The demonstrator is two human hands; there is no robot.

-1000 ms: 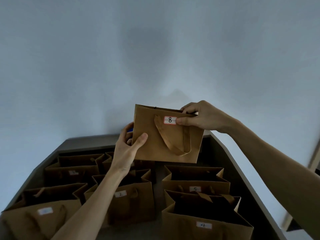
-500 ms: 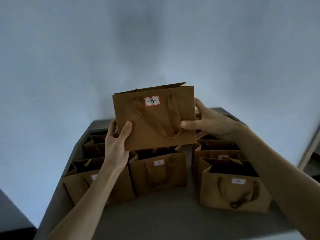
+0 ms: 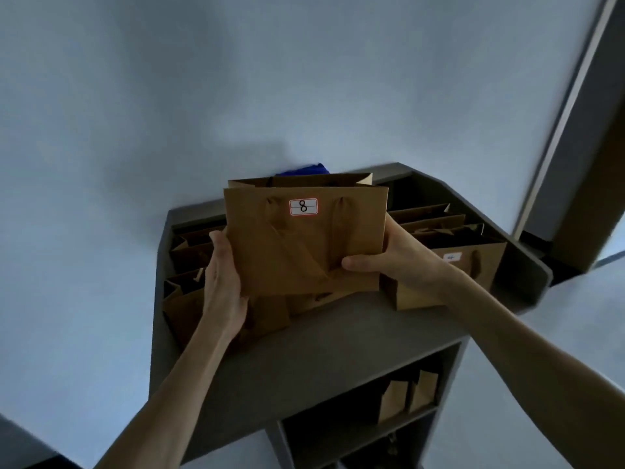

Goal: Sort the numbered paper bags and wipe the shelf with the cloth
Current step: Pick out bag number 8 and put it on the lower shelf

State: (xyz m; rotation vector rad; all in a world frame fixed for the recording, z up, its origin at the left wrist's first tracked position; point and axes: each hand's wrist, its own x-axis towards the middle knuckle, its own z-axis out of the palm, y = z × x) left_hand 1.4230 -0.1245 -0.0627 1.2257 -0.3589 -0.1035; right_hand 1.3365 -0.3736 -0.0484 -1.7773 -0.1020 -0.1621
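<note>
Wall point(image 3: 169, 96), pale and bare, behind everything. Shelf point(image 3: 331, 353), dark grey, standing against it, with a top deck and open compartments below. Rows of brown paper bags point(image 3: 436, 225) crowding the deck left and right; front right bag point(image 3: 480, 275) showing a white label, number unreadable. Bag 8 point(image 3: 304, 238) held upright above the front middle of the deck, label facing the camera, its handles hanging flat on the front face. Two more small bags point(image 3: 409, 397) standing side by side in the lower right compartment. Left hand point(image 3: 223, 282) closed on bag 8 at its lower left edge, thumb on the front, fingers behind. Right hand point(image 3: 392, 258) closed on the lower right edge, thumb pressed across the front. Blue cloth point(image 3: 304, 170) peeking out behind bag 8, at the back of the deck by the wall.
</note>
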